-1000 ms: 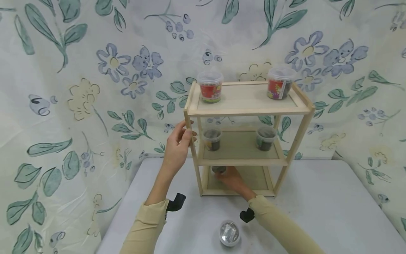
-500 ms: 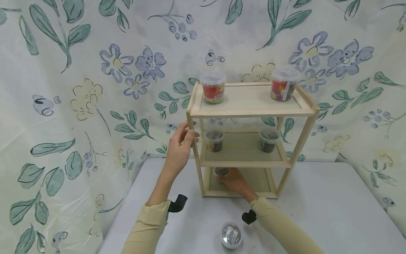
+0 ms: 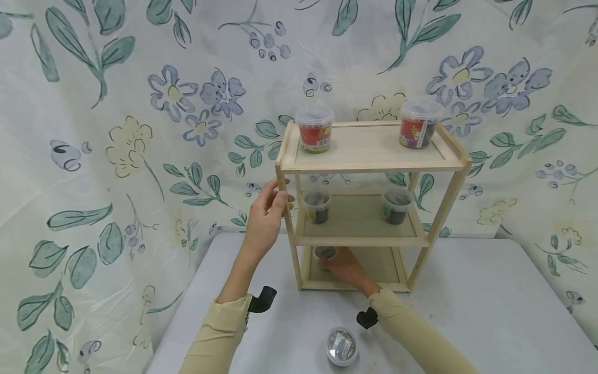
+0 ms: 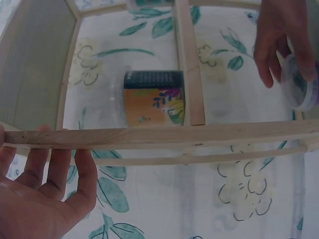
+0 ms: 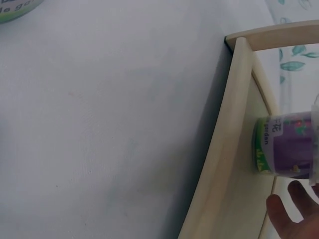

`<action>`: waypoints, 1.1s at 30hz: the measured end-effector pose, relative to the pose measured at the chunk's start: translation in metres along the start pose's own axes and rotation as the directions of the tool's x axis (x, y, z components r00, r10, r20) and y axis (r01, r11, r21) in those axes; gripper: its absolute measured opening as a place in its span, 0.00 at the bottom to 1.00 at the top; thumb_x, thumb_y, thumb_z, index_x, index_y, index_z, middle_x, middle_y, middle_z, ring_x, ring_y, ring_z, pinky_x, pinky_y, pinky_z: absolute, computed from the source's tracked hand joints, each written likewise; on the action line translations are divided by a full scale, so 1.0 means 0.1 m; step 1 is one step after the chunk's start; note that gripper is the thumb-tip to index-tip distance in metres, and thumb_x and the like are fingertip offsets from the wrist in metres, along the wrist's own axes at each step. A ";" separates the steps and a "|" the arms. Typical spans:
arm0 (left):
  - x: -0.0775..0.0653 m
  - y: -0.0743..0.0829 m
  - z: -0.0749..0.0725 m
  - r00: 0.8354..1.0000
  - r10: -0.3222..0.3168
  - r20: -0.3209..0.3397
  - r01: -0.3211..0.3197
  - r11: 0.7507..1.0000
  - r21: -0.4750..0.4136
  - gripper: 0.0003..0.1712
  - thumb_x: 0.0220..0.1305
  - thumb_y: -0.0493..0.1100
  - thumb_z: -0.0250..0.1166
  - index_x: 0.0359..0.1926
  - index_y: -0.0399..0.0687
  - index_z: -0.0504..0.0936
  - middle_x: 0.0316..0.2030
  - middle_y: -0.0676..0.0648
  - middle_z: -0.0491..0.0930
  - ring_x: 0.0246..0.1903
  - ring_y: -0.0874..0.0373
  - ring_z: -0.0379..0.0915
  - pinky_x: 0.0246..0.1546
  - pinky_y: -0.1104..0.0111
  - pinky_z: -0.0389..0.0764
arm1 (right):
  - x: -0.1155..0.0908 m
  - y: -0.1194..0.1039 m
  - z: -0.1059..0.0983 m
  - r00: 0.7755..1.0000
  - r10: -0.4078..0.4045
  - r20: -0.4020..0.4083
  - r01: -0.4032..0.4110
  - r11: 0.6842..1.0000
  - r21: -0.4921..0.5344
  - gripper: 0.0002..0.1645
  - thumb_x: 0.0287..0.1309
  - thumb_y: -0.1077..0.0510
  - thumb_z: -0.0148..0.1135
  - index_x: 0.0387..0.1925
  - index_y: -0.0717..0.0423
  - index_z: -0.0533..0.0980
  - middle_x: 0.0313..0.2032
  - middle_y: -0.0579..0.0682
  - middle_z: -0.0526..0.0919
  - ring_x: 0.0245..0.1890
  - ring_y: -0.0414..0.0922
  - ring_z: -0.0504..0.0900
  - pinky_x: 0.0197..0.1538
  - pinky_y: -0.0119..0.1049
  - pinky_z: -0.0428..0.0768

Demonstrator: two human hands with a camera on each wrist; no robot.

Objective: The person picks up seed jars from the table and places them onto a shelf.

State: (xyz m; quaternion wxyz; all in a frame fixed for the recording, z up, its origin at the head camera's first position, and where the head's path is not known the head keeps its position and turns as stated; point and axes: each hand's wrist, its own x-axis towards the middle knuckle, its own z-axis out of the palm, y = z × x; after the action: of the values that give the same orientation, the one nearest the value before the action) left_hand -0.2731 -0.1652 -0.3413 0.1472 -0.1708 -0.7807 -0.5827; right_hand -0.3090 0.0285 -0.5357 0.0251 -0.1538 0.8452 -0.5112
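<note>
My left hand (image 3: 265,215) holds the left front post of a three-tier wooden shelf (image 3: 374,241); in the left wrist view its fingers wrap round the post (image 4: 149,137). My right hand (image 3: 348,267) reaches into the bottom tier beside a small lidded plastic tub (image 3: 325,253), at that tier's left end. In the right wrist view this tub (image 5: 289,144) is purple and green and stands upright on the shelf, with loosely spread fingertips (image 5: 279,209) right beside it. One finger overlaps the tub in the left wrist view, while the others stand off from its lid.
Two red-labelled tubs (image 3: 315,130) (image 3: 419,124) stand on the top tier. The middle tier bears two dark-filled tubs (image 3: 316,206) (image 3: 396,205). Another lidded tub (image 3: 341,347) stands on the white table (image 3: 481,311) in front of the shelf. A floral cloth (image 3: 187,104) hangs behind.
The head view has shifted slightly. On the bottom tier the tub has moved a little to the left beside my right hand. My left hand stays on the post.
</note>
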 end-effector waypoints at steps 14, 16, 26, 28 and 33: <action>0.02 0.01 -0.01 0.998 0.059 0.009 -0.059 0.998 -0.006 0.20 0.78 0.47 0.49 0.65 0.50 0.71 0.43 0.32 0.76 0.44 0.45 0.77 0.50 0.52 0.78 | -0.09 0.05 -0.11 0.996 0.033 -0.080 -0.039 0.997 -0.069 0.44 0.59 0.49 0.68 0.72 0.51 0.59 0.66 0.57 0.70 0.63 0.55 0.72 0.63 0.52 0.72; 0.01 0.01 0.00 0.998 0.058 0.009 -0.058 0.998 -0.005 0.20 0.78 0.47 0.49 0.65 0.50 0.71 0.43 0.33 0.77 0.44 0.45 0.77 0.50 0.52 0.78 | -0.14 0.05 -0.14 0.996 0.053 -0.078 -0.060 0.995 -0.082 0.44 0.60 0.48 0.66 0.73 0.52 0.58 0.67 0.59 0.69 0.63 0.57 0.72 0.61 0.54 0.73; -0.01 0.01 -0.01 0.999 0.052 0.004 -0.052 0.999 -0.009 0.20 0.78 0.46 0.49 0.66 0.50 0.71 0.43 0.37 0.77 0.44 0.45 0.78 0.50 0.53 0.78 | -0.36 0.09 -0.26 0.989 0.078 -0.126 -0.091 0.992 -0.093 0.44 0.59 0.50 0.68 0.70 0.60 0.60 0.64 0.64 0.68 0.61 0.61 0.74 0.55 0.58 0.76; -0.01 0.00 -0.01 0.999 0.050 0.000 -0.050 0.999 -0.003 0.20 0.78 0.47 0.49 0.66 0.50 0.70 0.43 0.37 0.77 0.44 0.45 0.78 0.50 0.53 0.78 | -0.40 0.11 -0.28 0.989 0.058 -0.138 -0.073 0.991 -0.108 0.41 0.59 0.52 0.69 0.68 0.61 0.62 0.64 0.63 0.69 0.60 0.61 0.74 0.56 0.57 0.76; -0.02 -0.02 -0.01 0.999 0.048 0.001 -0.048 0.999 0.000 0.21 0.78 0.48 0.49 0.66 0.49 0.70 0.42 0.38 0.77 0.44 0.45 0.77 0.50 0.52 0.78 | -0.52 0.13 -0.34 0.991 0.030 -0.132 -0.044 0.994 -0.101 0.39 0.60 0.52 0.68 0.68 0.58 0.64 0.64 0.60 0.69 0.61 0.59 0.74 0.55 0.56 0.77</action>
State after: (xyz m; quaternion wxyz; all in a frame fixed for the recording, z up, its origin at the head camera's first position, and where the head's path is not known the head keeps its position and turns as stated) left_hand -0.2723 -0.1670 -0.3439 0.1605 -0.1897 -0.7766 -0.5789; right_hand -0.2693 0.0782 -0.5363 -0.0287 -0.1055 0.8731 -0.4751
